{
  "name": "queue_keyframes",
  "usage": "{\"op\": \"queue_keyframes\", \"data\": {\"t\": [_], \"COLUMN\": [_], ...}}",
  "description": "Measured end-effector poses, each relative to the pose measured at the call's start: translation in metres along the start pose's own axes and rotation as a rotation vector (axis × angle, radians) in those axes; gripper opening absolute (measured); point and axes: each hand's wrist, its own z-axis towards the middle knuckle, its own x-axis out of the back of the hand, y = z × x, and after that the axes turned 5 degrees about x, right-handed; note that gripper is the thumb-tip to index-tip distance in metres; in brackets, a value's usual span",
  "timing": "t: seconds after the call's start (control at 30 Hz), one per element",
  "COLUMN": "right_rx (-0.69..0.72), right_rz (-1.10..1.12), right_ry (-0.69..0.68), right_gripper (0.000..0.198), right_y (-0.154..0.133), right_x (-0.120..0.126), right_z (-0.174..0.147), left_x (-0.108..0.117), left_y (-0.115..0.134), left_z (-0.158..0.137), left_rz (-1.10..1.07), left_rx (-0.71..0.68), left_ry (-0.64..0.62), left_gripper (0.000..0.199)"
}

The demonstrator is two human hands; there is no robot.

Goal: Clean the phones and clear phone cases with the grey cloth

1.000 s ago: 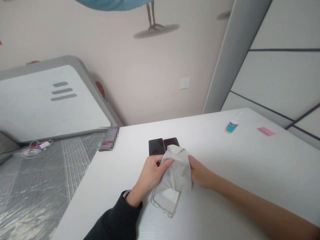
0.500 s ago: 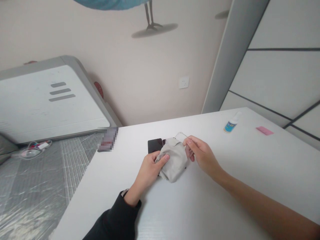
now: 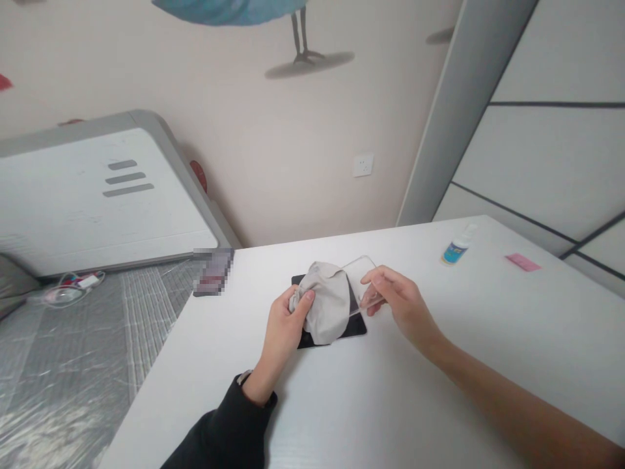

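Note:
A light grey cloth [image 3: 326, 306] is bunched in my left hand [image 3: 288, 322], whose thumb presses on top and fingers curl beneath it. My right hand [image 3: 398, 296] pinches the right edge of a clear, thin plastic case [image 3: 360, 268], which looks like a phone case. The left part of the case is hidden by the cloth. Under both lies a flat black device [image 3: 359, 327], seemingly a phone or small tablet, on the white table. Most of its face is covered by the cloth.
A small white spray bottle with a blue label [image 3: 454, 253] stands at the table's back right, left of a pink packet [image 3: 522, 262]. A pixelated dark object [image 3: 213, 272] lies at the left back edge of the white table [image 3: 390, 404].
The cloth has shifted left and away from the clear case, so more of the case shows. More of the black device's lower edge is uncovered. The view has shifted slightly.

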Motion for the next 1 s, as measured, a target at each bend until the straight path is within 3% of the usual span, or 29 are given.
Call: {"op": "queue_keyframes", "data": {"t": [0.07, 0.17, 0.33, 0.53, 0.73, 0.87, 1.0], "right_rx": [-0.101, -0.158, -0.035, 0.063, 0.112, 0.137, 0.116], "right_rz": [0.041, 0.033, -0.071, -0.056, -0.036, -0.031, 0.037], "right_ry": [-0.129, -0.226, -0.113, -0.003, 0.173, 0.149, 0.038], "right_gripper": [0.033, 0.060, 0.055, 0.032, 0.030, 0.030, 0.030], "right_y": [0.001, 0.002, 0.002, -0.004, -0.003, -0.001, 0.001], "right_x": [0.003, 0.005, 0.004, 0.000, 0.000, -0.002, -0.004], "right_z": [0.002, 0.004, 0.005, -0.001, -0.003, -0.006, -0.007], "left_x": [0.001, 0.002, 0.000, -0.002, -0.004, -0.005, -0.004], "left_y": [0.000, -0.002, -0.005, -0.003, -0.009, -0.012, -0.009], "left_z": [0.000, 0.002, 0.002, 0.001, 0.003, 0.003, 0.003], "left_rz": [-0.008, -0.002, 0.043, 0.072, 0.022, 0.024, -0.010], "left_rx": [-0.012, -0.012, -0.002, -0.053, 0.014, 0.022, 0.018], "left_ry": [0.039, -0.004, -0.153, -0.119, -0.180, -0.205, -0.162], "left_gripper": [0.035, 0.032, 0.035, 0.036, 0.046, 0.049, 0.042]}}
